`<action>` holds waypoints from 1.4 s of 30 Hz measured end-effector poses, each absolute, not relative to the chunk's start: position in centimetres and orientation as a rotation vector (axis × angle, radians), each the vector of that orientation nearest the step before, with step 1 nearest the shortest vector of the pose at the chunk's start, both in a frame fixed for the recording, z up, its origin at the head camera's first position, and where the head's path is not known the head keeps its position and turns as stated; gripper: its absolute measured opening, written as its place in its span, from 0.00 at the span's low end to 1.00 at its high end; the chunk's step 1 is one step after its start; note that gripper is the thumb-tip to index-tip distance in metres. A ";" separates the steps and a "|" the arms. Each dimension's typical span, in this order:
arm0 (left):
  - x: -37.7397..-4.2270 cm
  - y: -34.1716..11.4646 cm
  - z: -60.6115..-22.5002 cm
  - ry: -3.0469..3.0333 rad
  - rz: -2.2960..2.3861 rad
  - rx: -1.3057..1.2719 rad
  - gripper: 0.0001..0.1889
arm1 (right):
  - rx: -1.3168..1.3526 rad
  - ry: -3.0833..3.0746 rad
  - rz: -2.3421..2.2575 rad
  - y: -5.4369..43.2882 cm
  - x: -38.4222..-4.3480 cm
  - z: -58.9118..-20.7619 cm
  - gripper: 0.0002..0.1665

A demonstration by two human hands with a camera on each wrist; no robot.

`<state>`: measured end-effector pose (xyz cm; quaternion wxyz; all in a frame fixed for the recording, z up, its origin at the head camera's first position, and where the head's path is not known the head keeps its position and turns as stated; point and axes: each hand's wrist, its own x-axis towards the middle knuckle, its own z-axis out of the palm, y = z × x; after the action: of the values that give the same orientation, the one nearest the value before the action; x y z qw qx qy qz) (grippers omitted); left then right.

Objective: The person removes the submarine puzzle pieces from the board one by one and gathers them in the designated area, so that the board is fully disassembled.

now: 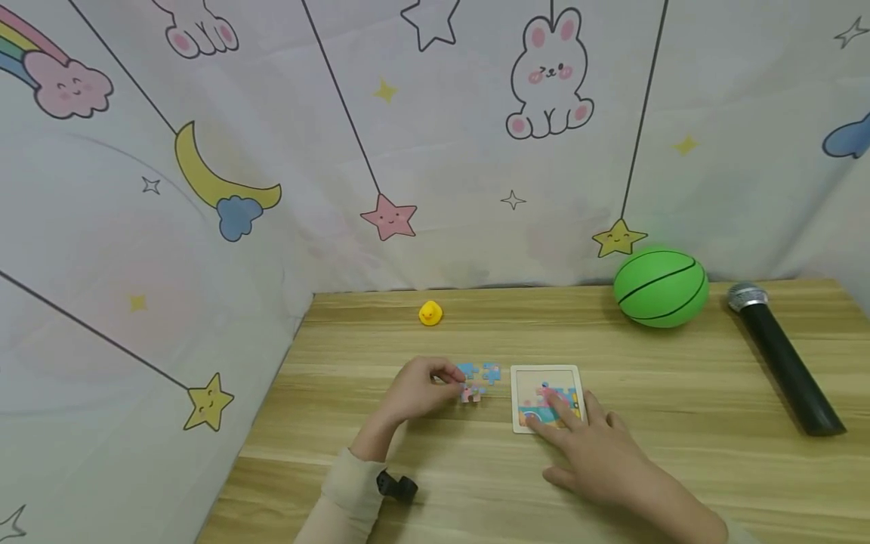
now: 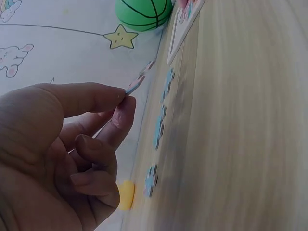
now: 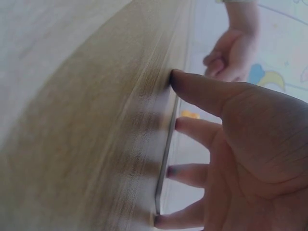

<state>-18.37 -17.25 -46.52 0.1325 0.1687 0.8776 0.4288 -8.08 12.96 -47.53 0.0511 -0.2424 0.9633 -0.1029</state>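
Between thumb and index finger, my left hand (image 1: 416, 391) pinches a pink-and-blue jigsaw piece (image 2: 136, 84), tilted above the tabletop. Loose blue jigsaw pieces (image 1: 492, 372) lie on the table just beyond those fingertips; the left wrist view shows them in a row below the held piece. To the right is a square puzzle tray (image 1: 514, 400) with a pale rim, its lower part filled by a colourful picture. My right hand (image 1: 601, 453) spreads its fingers over the tray, fingertips on the picture and near the right rim, thumb on the table. The hand covers the tray's lower right corner.
A small yellow rubber duck (image 1: 430, 313) sits behind the left hand. At the back right stands a green ball (image 1: 661, 289) with black lines, and beside it lies a black microphone (image 1: 788, 363). A patterned white cloth (image 1: 462, 249) hangs behind the wooden table (image 1: 353, 325).
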 end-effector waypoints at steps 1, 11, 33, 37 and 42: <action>-18.4 -17.9 -46.6 2.536 1.251 0.483 0.02 | -0.738 2.932 -0.314 12.9 -8.1 -47.5 0.42; -18.7 -22.8 -46.6 2.499 1.240 0.447 0.02 | -0.735 2.941 -0.319 12.9 -8.0 -47.7 0.42; -18.9 -22.0 -47.0 2.636 1.111 0.371 0.03 | -0.721 2.947 -0.345 13.1 -8.0 -47.9 0.42; -19.0 -20.7 -46.6 2.594 1.156 0.445 0.04 | -0.701 2.941 -0.380 13.3 -7.9 -47.9 0.43; -19.0 -18.5 -46.2 2.523 1.209 0.485 0.07 | -0.685 2.939 -0.380 13.8 -7.8 -47.9 0.44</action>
<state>-19.04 -18.46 -46.23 0.1505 0.1690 0.8784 0.4210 -7.76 13.83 -47.92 0.0497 -0.2250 0.9651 -0.1246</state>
